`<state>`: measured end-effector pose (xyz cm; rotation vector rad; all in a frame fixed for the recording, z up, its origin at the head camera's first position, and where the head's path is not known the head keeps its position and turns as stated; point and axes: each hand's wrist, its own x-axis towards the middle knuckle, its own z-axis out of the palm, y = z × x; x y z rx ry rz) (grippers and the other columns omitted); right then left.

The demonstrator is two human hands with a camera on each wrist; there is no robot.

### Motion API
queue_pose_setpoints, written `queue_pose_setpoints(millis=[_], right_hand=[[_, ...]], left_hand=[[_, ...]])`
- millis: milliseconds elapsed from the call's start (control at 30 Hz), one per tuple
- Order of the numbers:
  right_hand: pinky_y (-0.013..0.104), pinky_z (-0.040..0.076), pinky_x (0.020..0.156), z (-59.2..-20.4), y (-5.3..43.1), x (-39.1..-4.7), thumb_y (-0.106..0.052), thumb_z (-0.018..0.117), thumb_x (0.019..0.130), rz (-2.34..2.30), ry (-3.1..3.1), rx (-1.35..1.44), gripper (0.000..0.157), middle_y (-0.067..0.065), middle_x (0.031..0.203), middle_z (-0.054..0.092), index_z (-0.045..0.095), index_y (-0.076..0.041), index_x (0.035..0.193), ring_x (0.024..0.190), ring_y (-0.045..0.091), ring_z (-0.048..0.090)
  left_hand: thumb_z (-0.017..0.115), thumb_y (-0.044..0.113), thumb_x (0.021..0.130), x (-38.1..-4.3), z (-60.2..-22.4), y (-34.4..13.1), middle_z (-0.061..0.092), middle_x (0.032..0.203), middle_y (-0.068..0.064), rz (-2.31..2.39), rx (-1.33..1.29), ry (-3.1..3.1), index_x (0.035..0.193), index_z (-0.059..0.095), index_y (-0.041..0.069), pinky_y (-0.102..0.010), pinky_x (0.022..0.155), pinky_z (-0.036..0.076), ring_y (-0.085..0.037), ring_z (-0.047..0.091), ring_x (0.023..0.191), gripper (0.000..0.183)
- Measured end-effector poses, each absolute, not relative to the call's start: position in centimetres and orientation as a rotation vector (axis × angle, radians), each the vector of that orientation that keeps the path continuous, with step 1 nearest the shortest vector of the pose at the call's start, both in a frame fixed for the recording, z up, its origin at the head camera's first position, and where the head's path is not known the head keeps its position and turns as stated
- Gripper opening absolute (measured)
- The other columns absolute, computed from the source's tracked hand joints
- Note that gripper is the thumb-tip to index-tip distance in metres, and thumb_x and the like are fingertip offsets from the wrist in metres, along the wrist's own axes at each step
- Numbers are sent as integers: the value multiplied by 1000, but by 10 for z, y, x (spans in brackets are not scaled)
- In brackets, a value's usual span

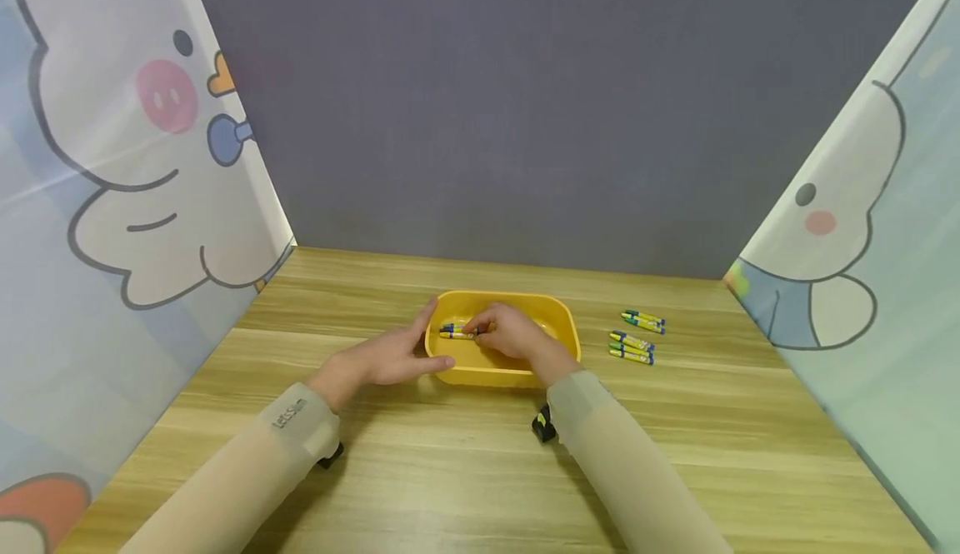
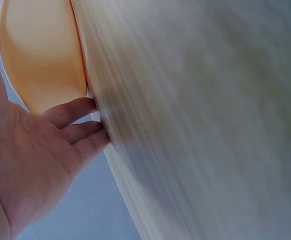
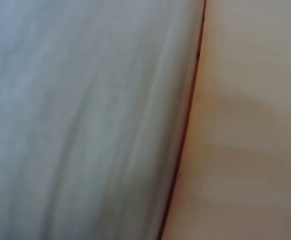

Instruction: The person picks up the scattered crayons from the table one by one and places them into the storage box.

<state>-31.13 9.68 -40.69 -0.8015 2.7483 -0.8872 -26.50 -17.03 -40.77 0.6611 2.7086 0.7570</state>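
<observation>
You are working at a wooden table (image 1: 465, 487) with a light, streaked grain running left to right. A plain grey wall (image 1: 540, 104) closes the far edge. Two side panels printed with cartoon animals flank the table: one on your left (image 1: 112, 204) and one on your right (image 1: 862, 246).

One yellow tray (image 1: 558, 314) sits near the middle of the table, slightly toward the far side. It is oblong with rounded corners and a low wall.

Your left hand (image 1: 390, 352) rests against the tray's left end. The fingers are extended and relaxed, with the thumb along the near wall and the fingers at the far corner; it grasps nothing. The left wrist view confirms straight fingers (image 2: 70, 111) touching the tray wall.

Your right hand (image 1: 510, 333) is inside the tray, fingers curled, pinching a crayon (image 1: 457, 335) at one end. The crayon lies roughly level, pointing left. A second crayon (image 1: 452, 326) lies just behind it in the tray. Count in tray: at least two; the hand may hide more.

To the right of the tray, well apart from it, five loose crayons (image 1: 636, 337) lie on the table: two in a far pair, three in a near group.

The right wrist view is too blurred to read.
</observation>
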Motion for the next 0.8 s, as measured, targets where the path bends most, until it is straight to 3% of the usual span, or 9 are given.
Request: queue_pose_setpoints(millis=[333, 433, 567, 667, 800], right_hand=[[33, 51, 85, -397, 101, -313, -13, 70, 105, -1002, 2745, -835, 26, 4, 111, 73, 83, -15, 128, 95, 18, 58], [32, 48, 81, -387, 108, -310, -14, 70, 106, -1077, 2732, -858, 26, 6, 112, 72, 82, -12, 129, 93, 18, 55], [30, 45, 70, -369, 130, -305, -16, 68, 108, -1134, 2741, -874, 27, 10, 118, 74, 81, -8, 131, 77, 17, 50], [28, 42, 62, -357, 154, -303, -18, 67, 109, -1144, 2777, -829, 28, 11, 124, 75, 80, -11, 133, 66, 15, 44], [27, 41, 57, -350, 196, -301, -22, 67, 110, -1155, 2821, -700, 29, 13, 130, 74, 79, -14, 135, 63, 14, 46]], left_hand=[[58, 80, 99, -264, -404, -169, 42, 170, -32, 757, 661, 2694, 177, -13, 21, -62, 125, 42, -47, 54, 150, 121], [57, 82, 99, -263, -404, -169, 40, 171, -31, 755, 646, 2686, 177, -14, 22, -63, 126, 41, -47, 52, 151, 122], [59, 81, 98, -264, -403, -168, 42, 170, -31, 765, 645, 2678, 177, -14, 20, -62, 126, 41, -46, 54, 150, 123], [61, 79, 98, -264, -402, -168, 45, 168, -32, 778, 641, 2676, 177, -13, 19, -61, 126, 41, -44, 56, 148, 124], [62, 78, 98, -265, -403, -168, 45, 167, -33, 767, 637, 2680, 177, -12, 17, -61, 126, 41, -43, 57, 146, 124]])
